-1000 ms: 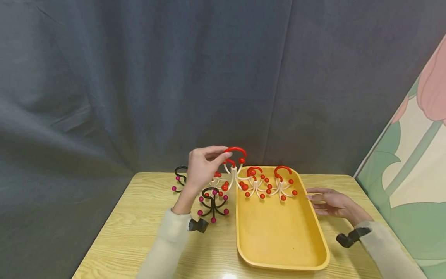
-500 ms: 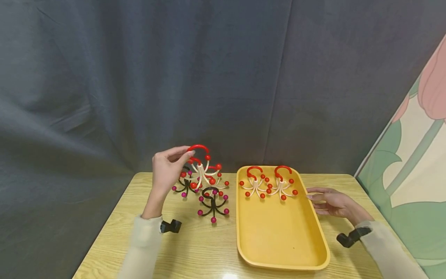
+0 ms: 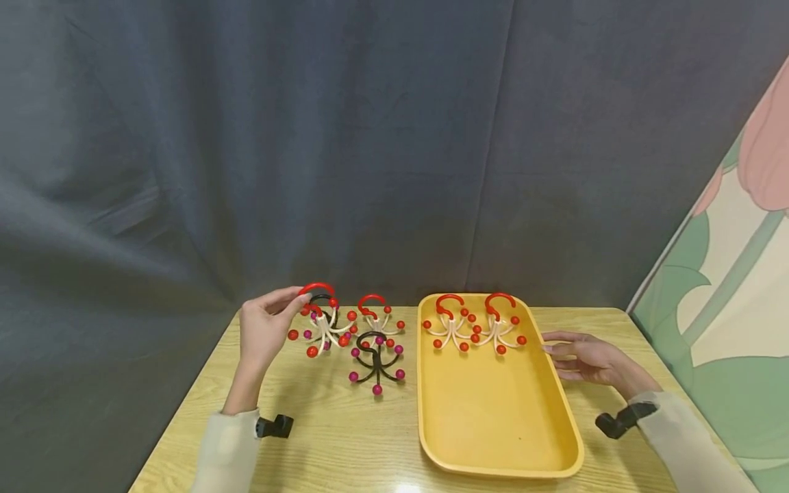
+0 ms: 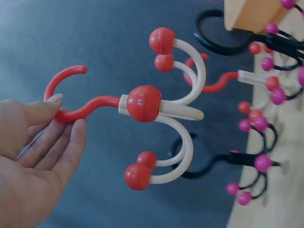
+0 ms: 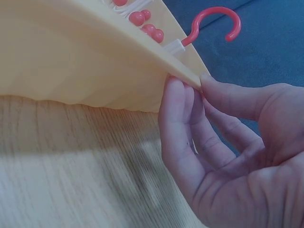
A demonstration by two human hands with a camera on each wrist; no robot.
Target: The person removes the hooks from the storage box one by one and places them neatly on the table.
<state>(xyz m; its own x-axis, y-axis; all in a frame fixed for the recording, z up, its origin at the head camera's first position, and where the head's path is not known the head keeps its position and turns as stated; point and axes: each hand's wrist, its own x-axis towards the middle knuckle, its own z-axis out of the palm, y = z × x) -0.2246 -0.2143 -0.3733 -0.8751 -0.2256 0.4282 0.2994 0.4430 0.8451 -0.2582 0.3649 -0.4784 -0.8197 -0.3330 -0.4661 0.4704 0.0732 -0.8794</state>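
My left hand [image 3: 261, 332] pinches the red hook end of a white multi-arm hanger hook [image 4: 144, 103] tipped with red balls. It hangs raised over the table's far left, in front of a black hanger hook [image 3: 320, 298] with magenta balls, partly hiding it. A second black hanger hook [image 3: 377, 363] and a red-and-white one [image 3: 377, 325] stand just to the right. Two more red-and-white hanger hooks, one left [image 3: 452, 327] and one right [image 3: 496, 330], stand at the far end of the yellow tray [image 3: 493, 411]. My right hand [image 3: 585, 357] grips the tray's right rim between thumb and fingers.
The wooden table [image 3: 345, 438] bears everything. A dark grey curtain [image 3: 370, 137] hangs behind its far edge. On the right is a flower-patterned panel [image 3: 740, 383]. A black wrist camera [image 3: 274, 426] is strapped to the left sleeve.
My left hand has carried the red-and-white hanger hook left from above the tray's left edge, then lowered it toward the far left of the table. The right hand stays on the tray rim.
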